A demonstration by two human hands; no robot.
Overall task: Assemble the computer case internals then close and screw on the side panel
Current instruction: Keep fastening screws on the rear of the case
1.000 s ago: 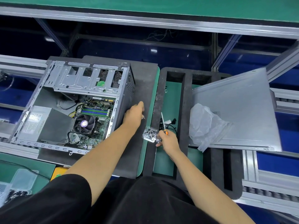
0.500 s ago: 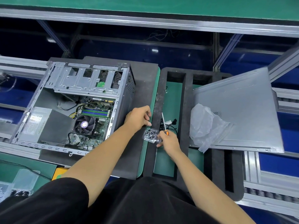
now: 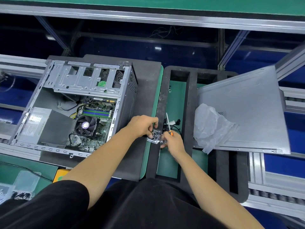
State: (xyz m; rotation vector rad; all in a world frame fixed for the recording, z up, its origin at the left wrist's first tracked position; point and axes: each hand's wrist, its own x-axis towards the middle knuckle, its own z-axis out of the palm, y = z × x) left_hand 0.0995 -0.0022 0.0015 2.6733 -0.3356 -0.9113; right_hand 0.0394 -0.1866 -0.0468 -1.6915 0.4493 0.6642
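- Whereas resting against the case wall a second ago, now brought across and curled down onto the left edge of the small clear screw packet (image 3: 154, 137): left grip (image 3: 143, 128), fingers bent, pinching at the packet. Cannot tell whether a screw is between the fingertips yet.
- Right grip (image 3: 173, 143): closed on two things at once. Holds the packet's right edge with the fingertips and the screwdriver (image 3: 168, 123) in the fist, orange handle tucked in, shaft pointing away from the body.
- Packet thus held between both grips, over the seam where the two dark mats meet.
- Judged step: fetching a fastener out of the packet, with the driver ready. Suggests fastening comes next rather than more fitting of parts.
- Just beyond the right grip: black cables (image 3: 175, 123), loose in the green-floored slot of the foam tray (image 3: 188, 103).
- Left of the left grip, near: computer case (image 3: 125, 103), lying open side up on the bench (image 3: 9, 164). Board, cooler fan, power supply and drive cage all seated inside; no cover on.
- Right of the right grip, well apart: side panel (image 3: 247, 113), propped at a tilt on the tray, untouched, with a crumpled plastic bag (image 3: 212, 128) lying on its near-left part.
- Closing and screwing the panel therefore not yet begun.
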